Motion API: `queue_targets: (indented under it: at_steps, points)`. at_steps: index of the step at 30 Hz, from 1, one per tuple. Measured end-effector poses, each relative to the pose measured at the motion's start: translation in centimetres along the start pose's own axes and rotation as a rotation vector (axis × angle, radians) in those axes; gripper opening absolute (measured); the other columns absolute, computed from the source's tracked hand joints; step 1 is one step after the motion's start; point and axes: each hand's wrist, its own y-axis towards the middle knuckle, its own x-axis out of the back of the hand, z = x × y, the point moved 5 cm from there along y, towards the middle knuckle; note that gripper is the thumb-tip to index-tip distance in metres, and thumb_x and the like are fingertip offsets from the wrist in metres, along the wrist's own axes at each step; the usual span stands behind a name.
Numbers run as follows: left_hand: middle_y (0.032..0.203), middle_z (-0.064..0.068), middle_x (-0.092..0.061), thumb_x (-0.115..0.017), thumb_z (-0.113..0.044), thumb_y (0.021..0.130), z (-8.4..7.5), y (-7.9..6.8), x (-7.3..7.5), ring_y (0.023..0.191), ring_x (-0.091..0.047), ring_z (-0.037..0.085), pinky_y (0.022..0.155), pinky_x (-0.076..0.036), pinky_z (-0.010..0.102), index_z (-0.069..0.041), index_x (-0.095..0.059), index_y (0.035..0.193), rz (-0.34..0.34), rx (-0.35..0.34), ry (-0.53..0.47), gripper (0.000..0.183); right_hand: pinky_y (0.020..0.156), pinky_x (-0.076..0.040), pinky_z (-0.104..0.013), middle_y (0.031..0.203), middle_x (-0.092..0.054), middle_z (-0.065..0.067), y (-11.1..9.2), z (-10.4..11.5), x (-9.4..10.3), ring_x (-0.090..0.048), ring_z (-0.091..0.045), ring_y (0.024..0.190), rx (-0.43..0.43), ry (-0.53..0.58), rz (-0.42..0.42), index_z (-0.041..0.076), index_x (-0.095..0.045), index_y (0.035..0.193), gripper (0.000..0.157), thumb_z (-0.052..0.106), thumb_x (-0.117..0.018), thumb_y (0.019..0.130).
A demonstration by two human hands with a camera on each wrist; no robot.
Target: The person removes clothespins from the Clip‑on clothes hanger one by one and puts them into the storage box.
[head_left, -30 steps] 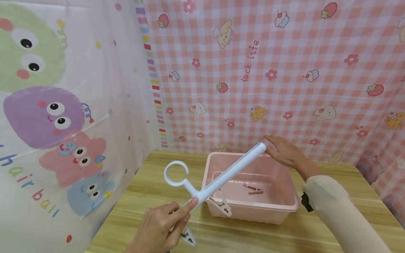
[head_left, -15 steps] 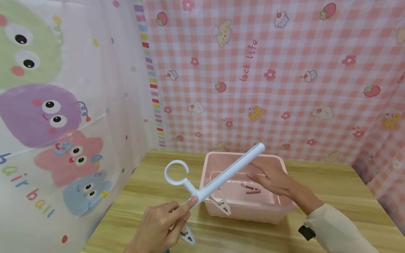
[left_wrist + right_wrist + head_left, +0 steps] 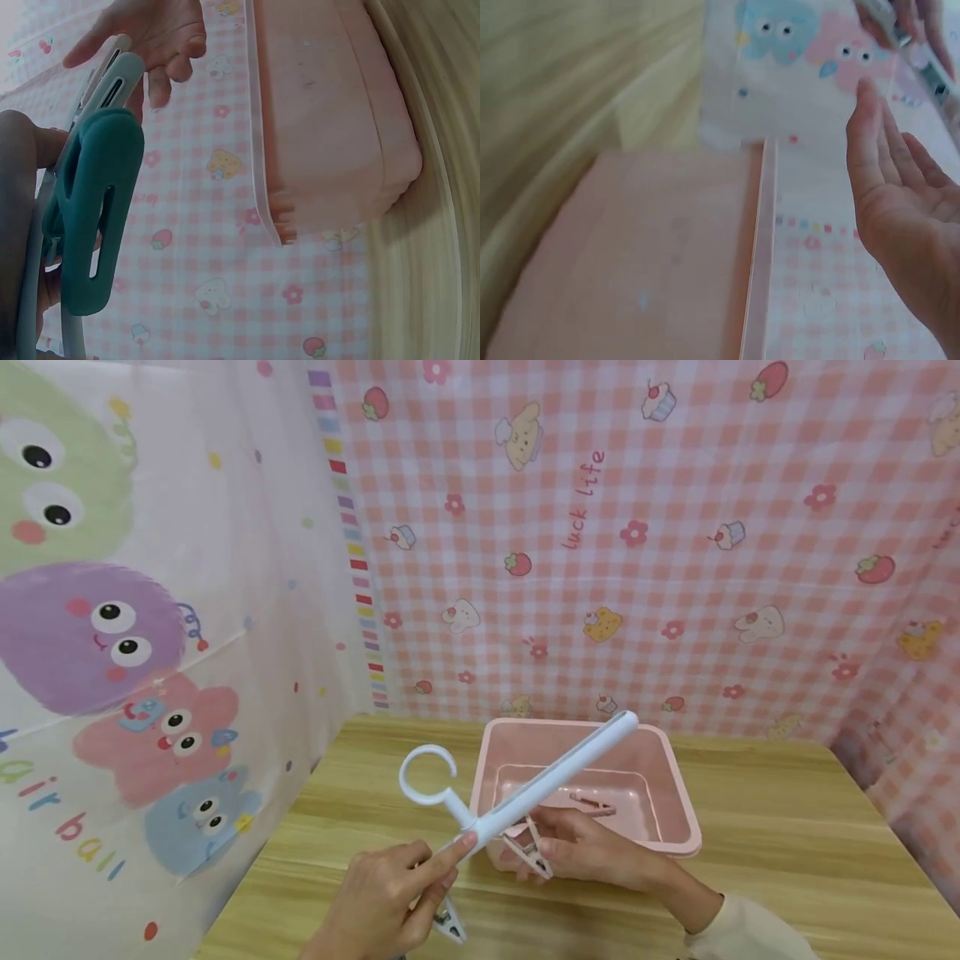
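My left hand (image 3: 386, 893) grips a light blue clip hanger (image 3: 558, 772) near its open ring hook, index finger laid along the bar. From the bar hang a pale pink clip (image 3: 531, 857) and a pale blue clip (image 3: 450, 922). A teal clip (image 3: 97, 217) fills the front of the left wrist view, with lighter clips lined up behind it. My right hand (image 3: 600, 852) is under the bar, right beside the pale pink clip. Its fingers look extended and the palm faces the hanger in the right wrist view, holding nothing.
A pink plastic basin (image 3: 682, 827) stands on the wood-grain table (image 3: 772, 827) behind the hanger. Inside it lies a dark pink clip (image 3: 600, 808). A pink checked cloth (image 3: 675, 585) hangs behind the table, and a white cartoon-print cloth (image 3: 262, 527) on the left.
My right hand has come from the basin's far right corner, across the basin, to the pale pink clip under the bar. The left hand keeps its grip on the hanger, nearly still.
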Motion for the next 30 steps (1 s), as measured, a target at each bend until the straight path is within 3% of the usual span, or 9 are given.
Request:
queue_targets:
  at_steps: [4, 8, 14, 17, 20, 22, 25, 30]
  points:
    - [0.06, -0.012, -0.041, -0.038, -0.033, 0.11, -0.1, 0.0, -0.1, 0.059, -0.017, -0.007, 0.052, -0.013, 0.004, -0.02, -0.07, 0.131, 0.014, 0.0, 0.021, 0.04, 0.075, -0.06, -0.027, 0.11, -0.074, 0.001, 0.6, -0.1, -1.5, -0.074, -0.008, 0.085, -0.012, 0.126, -0.029, -0.012, -0.039, 0.144, 0.054, 0.027, -0.05, 0.108]
    - [0.059, -0.011, -0.039, -0.035, -0.032, 0.11, 0.0, -0.1, -0.2, 0.06, -0.014, -0.007, 0.052, -0.01, 0.004, -0.02, -0.069, 0.132, 0.024, 0.001, 0.041, 0.042, 0.061, -0.054, -0.017, 0.095, -0.075, 0.008, 1.2, -0.4, -2.6, -0.068, -0.001, 0.068, -0.013, 0.217, -0.104, -0.019, -0.042, 0.133, 0.048, 0.021, -0.05, 0.108]
    - [0.06, -0.011, -0.039, -0.033, -0.032, 0.111, 0.0, -0.1, -0.1, 0.06, -0.014, -0.006, 0.052, -0.01, 0.005, -0.021, -0.069, 0.132, 0.024, 0.001, 0.07, 0.043, 0.048, -0.036, -0.015, 0.071, -0.054, 0.012, 1.5, -0.3, -3.3, -0.046, 0.003, 0.053, 0.059, 0.25, -0.212, -0.006, -0.053, 0.126, 0.028, 0.016, -0.046, 0.109]
    - [0.06, -0.011, -0.039, -0.033, -0.031, 0.11, 0.0, -0.1, -0.1, 0.06, -0.014, -0.006, 0.052, -0.009, 0.005, -0.021, -0.069, 0.132, 0.017, -0.001, 0.074, 0.043, 0.041, -0.025, -0.02, 0.06, -0.038, 0.007, 1.7, 0.0, -3.5, -0.034, 0.0, 0.048, 0.125, 0.208, -0.246, -0.013, -0.05, 0.123, 0.029, 0.012, -0.043, 0.109]
    - [0.06, -0.011, -0.039, -0.033, -0.03, 0.11, 0.0, -0.1, 0.0, 0.06, -0.013, -0.006, 0.053, -0.008, 0.005, -0.021, -0.07, 0.131, 0.009, -0.004, 0.078, 0.043, 0.036, -0.018, -0.023, 0.055, -0.027, -0.007, 1.8, 0.2, -3.8, -0.026, -0.006, 0.044, 0.189, 0.165, -0.245, -0.024, -0.04, 0.122, 0.035, 0.008, -0.037, 0.11]
    - [0.059, -0.011, -0.039, -0.033, -0.031, 0.11, 0.1, -0.1, 0.1, 0.06, -0.013, -0.006, 0.053, -0.008, 0.005, -0.021, -0.07, 0.131, 0.007, -0.004, 0.077, 0.043, 0.036, -0.017, -0.023, 0.055, -0.024, -0.015, 1.9, 0.3, -3.9, -0.023, -0.01, 0.042, 0.212, 0.137, -0.25, -0.025, -0.039, 0.121, 0.034, 0.006, -0.036, 0.109]
    - [0.059, -0.011, -0.038, -0.034, -0.031, 0.11, 0.1, -0.2, 0.1, 0.06, -0.013, -0.006, 0.053, -0.008, 0.004, -0.021, -0.07, 0.131, 0.008, 0.0, 0.074, 0.042, 0.036, -0.017, -0.022, 0.055, -0.022, -0.017, 1.9, 0.4, -4.0, -0.022, -0.01, 0.042, 0.221, 0.098, -0.256, -0.023, -0.041, 0.118, 0.031, 0.005, -0.035, 0.109]
    - [0.059, -0.011, -0.038, -0.035, -0.032, 0.111, 0.1, -0.3, 0.2, 0.06, -0.013, -0.006, 0.053, -0.008, 0.004, -0.02, -0.071, 0.13, 0.005, -0.007, 0.07, 0.042, 0.04, -0.018, -0.022, 0.056, -0.026, -0.007, 1.7, 0.3, -3.6, -0.026, -0.004, 0.048, 0.203, 0.067, -0.262, -0.022, -0.043, 0.104, 0.028, 0.006, -0.039, 0.108]
